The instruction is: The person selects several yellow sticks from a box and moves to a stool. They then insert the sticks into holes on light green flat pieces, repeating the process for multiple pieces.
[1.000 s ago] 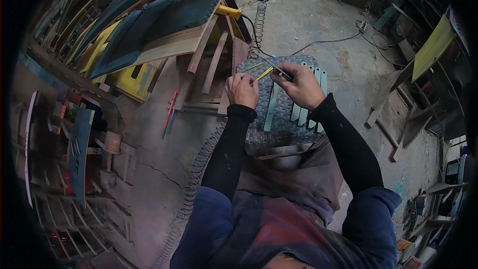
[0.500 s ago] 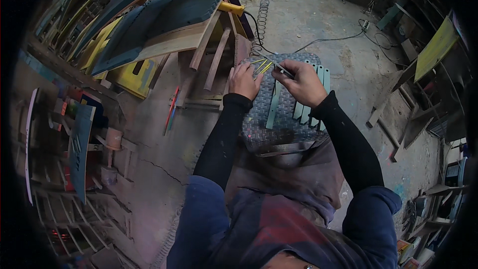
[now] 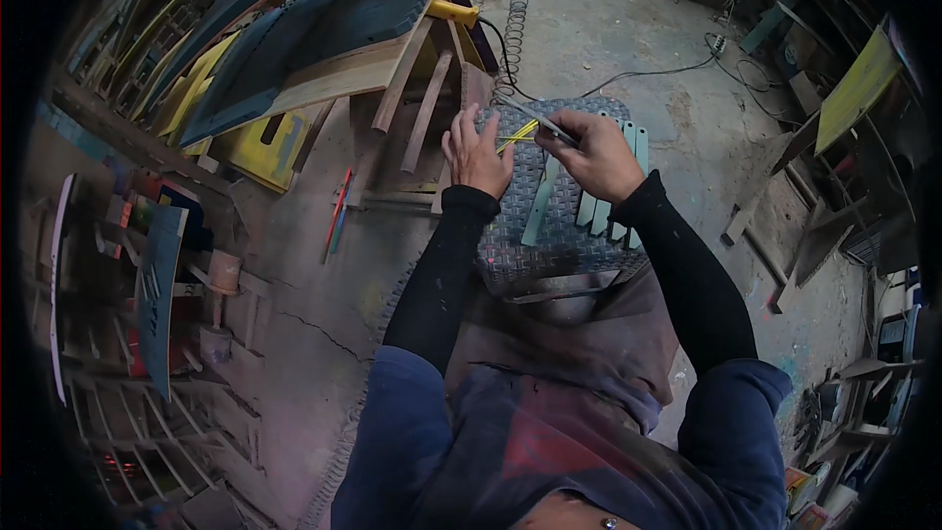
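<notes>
A thin metal rod is pinched in the fingers of the right hand over the far edge of a dark woven stool. A yellow strip is pressed down on the stool by the left hand, whose fingers are spread flat and closed on nothing. Pale green slats are laid on the stool just right of the strip. A yellow board is leaned well to the stool's right, and blue panels are stacked to its left. Compared with half a second ago, both hands are seen slightly further apart, the rod tilted away.
</notes>
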The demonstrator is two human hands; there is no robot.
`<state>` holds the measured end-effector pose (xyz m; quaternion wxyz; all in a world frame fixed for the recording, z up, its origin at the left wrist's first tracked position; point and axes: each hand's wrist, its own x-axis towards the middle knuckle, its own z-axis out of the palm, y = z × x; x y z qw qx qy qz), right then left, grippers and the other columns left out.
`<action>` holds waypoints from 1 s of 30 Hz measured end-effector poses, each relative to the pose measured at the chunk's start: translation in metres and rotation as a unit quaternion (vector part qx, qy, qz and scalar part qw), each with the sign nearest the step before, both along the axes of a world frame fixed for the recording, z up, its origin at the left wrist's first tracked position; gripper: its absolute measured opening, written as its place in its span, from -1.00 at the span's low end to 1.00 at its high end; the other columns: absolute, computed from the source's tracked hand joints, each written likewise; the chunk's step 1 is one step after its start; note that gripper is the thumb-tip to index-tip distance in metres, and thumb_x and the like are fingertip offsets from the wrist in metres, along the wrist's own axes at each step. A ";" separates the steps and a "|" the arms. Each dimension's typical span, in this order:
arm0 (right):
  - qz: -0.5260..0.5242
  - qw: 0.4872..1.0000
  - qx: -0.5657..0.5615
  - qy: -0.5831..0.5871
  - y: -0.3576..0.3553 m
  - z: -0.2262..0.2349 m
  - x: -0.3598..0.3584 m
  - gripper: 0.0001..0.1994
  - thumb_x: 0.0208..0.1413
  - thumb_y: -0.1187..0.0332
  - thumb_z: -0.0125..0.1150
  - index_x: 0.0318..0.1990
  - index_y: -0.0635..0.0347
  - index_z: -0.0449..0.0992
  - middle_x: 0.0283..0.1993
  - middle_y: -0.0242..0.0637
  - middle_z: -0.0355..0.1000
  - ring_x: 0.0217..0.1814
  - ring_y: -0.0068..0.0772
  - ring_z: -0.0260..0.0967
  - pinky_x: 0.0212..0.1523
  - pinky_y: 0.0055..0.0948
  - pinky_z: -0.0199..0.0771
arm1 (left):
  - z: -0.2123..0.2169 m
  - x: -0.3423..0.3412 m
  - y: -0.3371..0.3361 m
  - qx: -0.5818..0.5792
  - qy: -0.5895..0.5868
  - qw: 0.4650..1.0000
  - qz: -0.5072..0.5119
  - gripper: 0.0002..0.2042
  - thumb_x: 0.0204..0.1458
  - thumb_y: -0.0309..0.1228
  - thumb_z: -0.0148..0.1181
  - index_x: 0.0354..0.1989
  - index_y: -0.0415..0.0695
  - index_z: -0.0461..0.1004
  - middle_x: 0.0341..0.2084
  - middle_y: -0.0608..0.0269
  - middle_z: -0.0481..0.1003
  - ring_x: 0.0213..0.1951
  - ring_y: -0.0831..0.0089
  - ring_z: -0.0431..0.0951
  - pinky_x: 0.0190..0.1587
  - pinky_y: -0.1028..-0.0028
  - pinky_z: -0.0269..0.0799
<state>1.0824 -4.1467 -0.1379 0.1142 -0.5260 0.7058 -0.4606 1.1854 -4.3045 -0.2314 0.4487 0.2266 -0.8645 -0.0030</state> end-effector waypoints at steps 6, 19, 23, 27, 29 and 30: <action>0.010 1.000 -0.014 -0.018 0.013 0.000 -0.005 -0.83 0.11 0.40 0.23 -0.22 0.33 0.52 -0.43 -0.23 0.47 -0.38 -0.57 0.31 -0.27 -0.49 0.37 | -0.013 0.002 -0.008 0.060 -0.092 0.993 -0.031 -0.76 -0.06 -0.27 0.24 -0.23 -0.08 0.57 -0.24 0.27 0.42 -0.09 0.31 0.36 -0.08 0.19 0.16; 0.064 0.991 -0.004 -0.115 0.026 -0.001 -0.017 -0.83 0.12 0.40 0.23 -0.24 0.36 0.50 -0.41 -0.46 0.41 -0.35 -0.70 0.23 -0.28 -0.61 0.30 | 0.023 0.008 0.064 0.329 0.046 0.884 -0.330 -0.75 0.02 -0.50 0.19 -0.12 -0.31 0.48 -0.27 0.01 0.56 -0.25 0.25 0.61 -0.18 0.41 0.47; 0.047 0.997 0.019 -0.051 0.036 0.017 -0.012 -0.77 0.18 0.34 0.15 -0.22 0.40 0.48 -0.39 -0.42 0.40 -0.36 -0.66 0.25 -0.30 -0.57 0.30 | 0.022 0.009 0.077 0.378 0.040 0.873 -0.305 -0.87 0.10 -0.56 0.09 -0.23 -0.31 0.51 -0.40 0.03 0.57 -0.32 0.28 0.63 -0.25 0.43 0.49; -0.002 0.997 -0.044 -0.057 0.051 0.037 -0.028 -0.64 0.24 0.16 0.00 -0.24 0.35 0.51 -0.50 -0.09 0.42 -0.49 -0.31 0.37 -0.37 -0.28 0.34 | 0.012 0.004 0.078 0.388 0.082 0.861 -0.318 -0.87 0.11 -0.57 0.08 -0.22 -0.30 0.51 -0.39 0.03 0.58 -0.31 0.31 0.63 -0.25 0.44 0.49; -0.025 0.996 -0.016 0.090 0.056 0.055 -0.025 -0.68 0.23 0.20 0.00 -0.29 0.34 0.49 -0.50 -0.04 0.41 -0.48 -0.13 0.38 -0.37 -0.23 0.33 | 0.011 0.004 0.080 0.363 0.083 0.873 -0.315 -0.87 0.10 -0.58 0.08 -0.22 -0.30 0.51 -0.39 0.03 0.58 -0.31 0.32 0.63 -0.25 0.45 0.49; -0.035 0.986 -0.001 0.163 0.057 0.058 -0.024 -0.69 0.22 0.21 0.00 -0.32 0.34 0.48 -0.50 -0.01 0.41 -0.47 -0.04 0.39 -0.37 -0.20 0.33 | 0.009 0.004 0.080 0.363 0.082 0.874 -0.313 -0.87 0.10 -0.58 0.08 -0.22 -0.30 0.51 -0.39 0.03 0.58 -0.31 0.32 0.63 -0.25 0.45 0.49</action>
